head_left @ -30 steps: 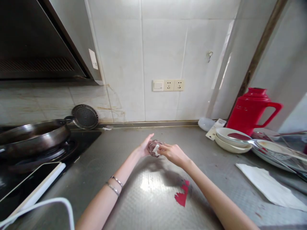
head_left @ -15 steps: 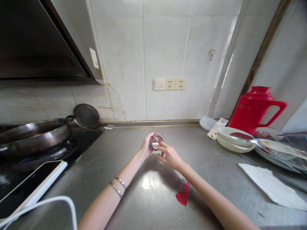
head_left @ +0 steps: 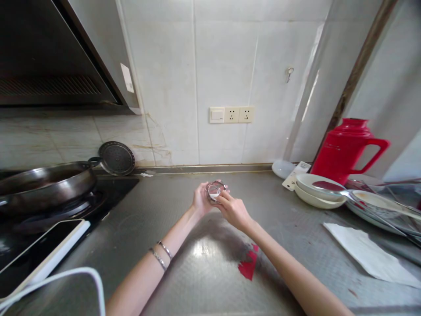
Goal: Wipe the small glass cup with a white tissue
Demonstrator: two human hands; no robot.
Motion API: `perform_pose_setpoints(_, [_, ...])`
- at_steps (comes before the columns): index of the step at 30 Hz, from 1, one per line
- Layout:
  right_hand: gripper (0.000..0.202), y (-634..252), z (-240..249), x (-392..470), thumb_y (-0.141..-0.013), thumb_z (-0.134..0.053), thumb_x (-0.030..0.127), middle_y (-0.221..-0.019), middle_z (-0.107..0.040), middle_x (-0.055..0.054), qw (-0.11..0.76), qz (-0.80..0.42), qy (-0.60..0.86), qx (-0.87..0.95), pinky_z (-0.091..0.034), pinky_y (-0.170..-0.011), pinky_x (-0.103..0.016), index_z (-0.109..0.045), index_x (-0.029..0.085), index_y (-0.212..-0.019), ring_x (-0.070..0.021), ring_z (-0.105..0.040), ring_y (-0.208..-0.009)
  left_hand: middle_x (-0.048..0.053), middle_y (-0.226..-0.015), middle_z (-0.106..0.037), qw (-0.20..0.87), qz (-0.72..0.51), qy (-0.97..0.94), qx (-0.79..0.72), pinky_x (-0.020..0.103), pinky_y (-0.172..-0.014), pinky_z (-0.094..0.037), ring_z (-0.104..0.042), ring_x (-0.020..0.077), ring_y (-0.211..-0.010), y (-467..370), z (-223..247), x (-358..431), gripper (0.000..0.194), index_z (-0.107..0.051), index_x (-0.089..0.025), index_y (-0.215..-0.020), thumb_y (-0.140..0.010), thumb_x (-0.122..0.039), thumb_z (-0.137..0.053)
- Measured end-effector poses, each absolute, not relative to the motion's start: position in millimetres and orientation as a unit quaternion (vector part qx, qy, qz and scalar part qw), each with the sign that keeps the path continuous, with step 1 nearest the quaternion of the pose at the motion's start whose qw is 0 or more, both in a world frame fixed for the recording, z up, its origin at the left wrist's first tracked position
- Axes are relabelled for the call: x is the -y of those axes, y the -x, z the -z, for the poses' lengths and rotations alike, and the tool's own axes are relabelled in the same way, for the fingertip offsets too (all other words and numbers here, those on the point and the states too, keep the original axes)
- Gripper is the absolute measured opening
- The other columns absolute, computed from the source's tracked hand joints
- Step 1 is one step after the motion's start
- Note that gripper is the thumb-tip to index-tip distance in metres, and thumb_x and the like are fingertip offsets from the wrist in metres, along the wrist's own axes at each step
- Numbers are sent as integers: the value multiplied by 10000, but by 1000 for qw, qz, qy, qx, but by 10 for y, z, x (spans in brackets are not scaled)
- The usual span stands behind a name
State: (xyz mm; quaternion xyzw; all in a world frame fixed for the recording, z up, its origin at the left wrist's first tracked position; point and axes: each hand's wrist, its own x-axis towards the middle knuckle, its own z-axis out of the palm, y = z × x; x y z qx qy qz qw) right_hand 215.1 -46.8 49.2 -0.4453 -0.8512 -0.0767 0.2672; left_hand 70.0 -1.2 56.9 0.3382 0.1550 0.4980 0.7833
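Note:
A small round, clear object with a dark patterned rim [head_left: 215, 190] is held above the steel counter, near the middle of the view. My left hand [head_left: 201, 199] wraps round it from the left and below, and two metal bangles circle that forearm. The fingers of my right hand [head_left: 234, 211] are pressed together at its lower right edge. Something pale shows inside or behind the clear part; I cannot make out what. Red scraps [head_left: 248, 264] lie on the counter below my right hand.
At left are a pan [head_left: 49, 184] on the stove, a leaning perforated disc [head_left: 116, 158], a phone-like device [head_left: 39, 254] and a white cable [head_left: 94, 273]. At right stand a red jug [head_left: 344, 151], stacked bowls [head_left: 320, 193] and plates, with a white paper sheet [head_left: 368, 252] in front.
The round object has turned its clear face more toward the camera. My right fingers have closed in at its lower right edge. The whole view has shifted slightly.

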Motion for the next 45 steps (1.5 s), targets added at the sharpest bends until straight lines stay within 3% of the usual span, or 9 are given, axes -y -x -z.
perform_pose_setpoints(6, [312, -2315, -709, 485, -923, -443, 105, -1194, -614, -60, 116, 159, 385, 902, -403, -584, -208, -580, 267, -1152, -157, -642, -811, 137, -781, -730, 811, -392, -350, -256, 347, -612, -519, -678, 239, -659, -502, -572, -136, 488, -689, -87, -950, -877, -506, -449])
perform_pose_setpoints(10, [235, -2323, -704, 463, -934, -452, 141, -1163, -632, -57, 105, 165, 361, 912, -427, -631, -231, -603, 246, -1080, -187, -634, -909, 107, -706, -722, 832, -346, -341, -270, 382, -613, -531, -658, 224, -591, -495, -497, -171, 532, -685, -86, -975, -871, -547, -442])
perform_pose_setpoints(15, [242, -2330, -689, 444, -906, -461, 116, -1111, -650, -48, 120, 145, 398, 898, -420, -623, -223, -639, 237, -1016, -189, -633, -924, 87, -733, -726, 795, -398, -357, -287, 329, -590, -525, -652, 190, -580, -589, -491, -130, 364, -697, -96, -939, -850, -416, -547])
perform_pose_setpoints(19, [288, -2232, -599, 463, -853, -478, 109, -1115, -645, -36, 201, 78, 437, 873, -422, -613, -216, -661, 251, -1024, -154, -640, -796, 77, -683, -711, 768, -470, -333, -279, 244, -520, -479, -636, 154, -553, -657, -520, -88, 306, -704, -98, -838, -842, -366, -559])
perform_pose_setpoints(24, [276, -1975, -365, 481, -756, -537, 98, -929, -625, -35, 391, -67, 399, 827, -441, -596, -204, -677, 192, -974, -86, -531, -579, 103, -734, -718, 759, -524, -300, -244, 281, -617, -515, -675, 196, -657, -714, -517, -31, 317, -687, -110, -812, -830, -395, -549])
perform_pose_setpoints(30, [182, -1861, -223, 444, -845, -545, 191, -827, -588, -25, 484, -69, 404, 773, -443, -586, -217, -669, 181, -979, -103, -517, -581, 103, -776, -719, 744, -557, -284, -236, 284, -595, -497, -670, 199, -650, -817, -476, 36, 329, -680, -123, -868, -829, -417, -537])
perform_pose_setpoints(35, [139, -2010, -334, 447, -901, -540, 218, -964, -649, -38, 381, 27, 445, 810, -441, -640, -204, -665, 215, -962, -144, -625, -790, 147, -931, -721, 766, -540, -308, -164, 358, -787, -512, -682, 275, -890, -814, -509, 70, 389, -677, -107, -949, -823, -450, -543])
perform_pose_setpoints(39, [233, -2208, -545, 467, -961, -449, 243, -1070, -664, -44, 247, 115, 438, 857, -391, -552, -204, -624, 234, -1114, -143, -647, -758, 181, -1131, -676, 794, -479, -344, -147, 418, -811, -502, -648, 327, -1016, -668, -595, -1, 540, -644, -109, -1099, -842, -555, -480])
perform_pose_setpoints(45, [346, -2355, -727, 472, -921, -408, 68, -1150, -655, -31, 135, 157, 358, 910, -399, -586, -205, -603, 259, -1133, -161, -645, -895, 233, -1053, -694, 796, -387, -402, -233, 402, -678, -525, -697, 302, -821, -471, -660, -136, 636, -646, -67, -1094, -873, -602, -381])
